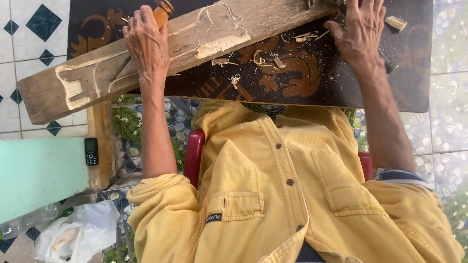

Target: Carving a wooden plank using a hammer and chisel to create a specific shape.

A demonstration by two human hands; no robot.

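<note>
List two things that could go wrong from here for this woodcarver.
1. The plank lies slanted on the dark board, apparently steadied only by the right hand beside it. It could shift under a cut.
2. The left hand is closed on an orange-handled tool on the plank. A slip might cut a hand or gouge the carving.

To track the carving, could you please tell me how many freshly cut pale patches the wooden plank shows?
2 on the plank: one near its left end, one mid-length at its lower edge. More may lie hidden under the left hand and right hand.
</note>
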